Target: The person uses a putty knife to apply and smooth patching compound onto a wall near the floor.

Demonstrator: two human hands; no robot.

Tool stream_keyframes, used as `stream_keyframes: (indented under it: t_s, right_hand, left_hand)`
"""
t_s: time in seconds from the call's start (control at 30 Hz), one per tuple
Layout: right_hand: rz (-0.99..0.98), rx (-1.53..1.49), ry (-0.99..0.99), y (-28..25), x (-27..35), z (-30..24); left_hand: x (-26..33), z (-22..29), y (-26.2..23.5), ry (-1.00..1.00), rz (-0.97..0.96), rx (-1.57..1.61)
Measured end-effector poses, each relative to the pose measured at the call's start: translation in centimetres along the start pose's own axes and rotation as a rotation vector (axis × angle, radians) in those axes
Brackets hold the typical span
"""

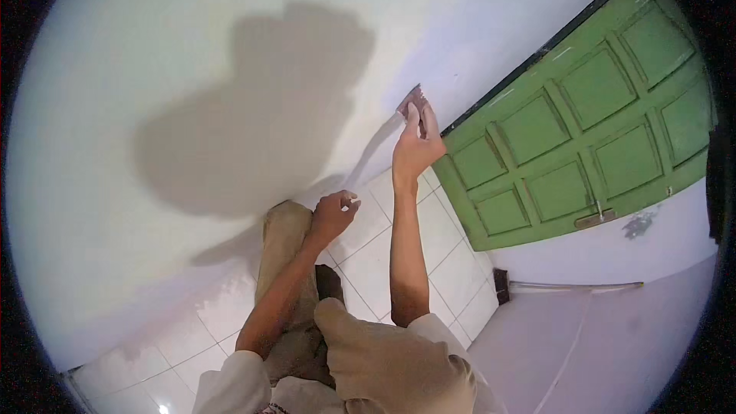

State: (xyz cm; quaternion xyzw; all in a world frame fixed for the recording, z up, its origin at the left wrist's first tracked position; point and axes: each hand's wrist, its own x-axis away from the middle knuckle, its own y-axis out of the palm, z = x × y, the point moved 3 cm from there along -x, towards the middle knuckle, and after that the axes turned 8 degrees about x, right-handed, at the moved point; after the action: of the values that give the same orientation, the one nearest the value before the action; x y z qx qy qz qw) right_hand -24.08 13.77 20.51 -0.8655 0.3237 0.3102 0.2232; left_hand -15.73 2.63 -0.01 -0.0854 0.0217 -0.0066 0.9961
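the right hand (419, 138) was pinched nearly closed on a small brown piece (412, 101), which lay against the pale wall (429, 38) near the green door (571, 142). the left hand (331, 218) hung half curled beside the bent knee (287, 222), over the white tiled floor (368, 264); i could not tell whether it had hold of anything.

Looks like a small brown flat piece (412, 100), ragged-edged, held tilted at the pale wall (153, 54) by the right hand (418, 147).
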Motion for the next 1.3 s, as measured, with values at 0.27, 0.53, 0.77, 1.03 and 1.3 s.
stream_keyframes:
  t_s: [0.27,0.53,0.77,1.03,1.3]
  right_hand:
    - [-0.287,0.136,0.240,0.3,8.2,9.6]
    - [0.061,-0.038,0.017,0.8,0.5,0.7]
    - [-0.286,0.109,0.243,1.3,8.1,10.2]
    - [-0.121,-0.014,0.138,0.9,1.0,2.6]
    - [-0.167,0.020,0.133,1.5,6.6,7.0]
  left_hand:
    - [-0.1,1.7,0.7,-0.046,-0.023,-0.004]
    - [0.0,0.5,-0.7,0.020,0.011,-0.037]
    - [-1.6,2.6,0.5,-0.012,-0.032,-0.018]
    - [-0.5,0.0,-0.5,0.014,-0.014,0.012]
    - [-1.0,2.1,-0.3,0.037,-0.038,-0.055]
